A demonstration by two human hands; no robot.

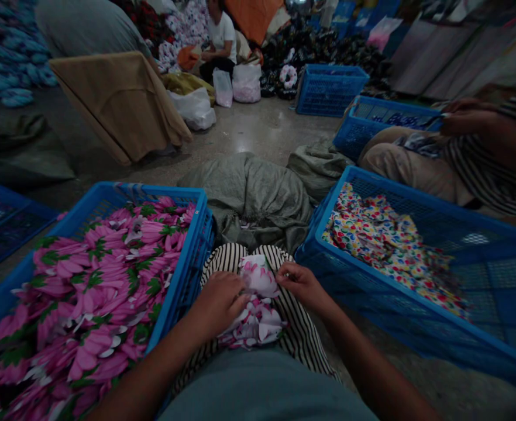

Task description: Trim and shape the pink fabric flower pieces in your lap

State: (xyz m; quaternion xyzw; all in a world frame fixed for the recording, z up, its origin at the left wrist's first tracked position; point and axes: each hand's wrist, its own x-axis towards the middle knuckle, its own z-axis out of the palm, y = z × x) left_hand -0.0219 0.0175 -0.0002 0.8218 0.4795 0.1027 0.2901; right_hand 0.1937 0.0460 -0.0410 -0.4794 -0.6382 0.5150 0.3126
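The pink-and-white cloth (260, 278) lies on the seated person's striped trousers (302, 336), the left hand (223, 301) at its nine-o'clock edge and the right hand (301, 285), fingertips drawn together, at its three, though I can't tell whether either grips it. Rims crowd both elbows, the petal-filled crate (179, 278) at ten o'clock and the print-filled crate (350, 280) at two; past the slumped sack (258, 193) at twelve, glossy floor (240, 134) runs toward dark heaped bundles (358, 55).
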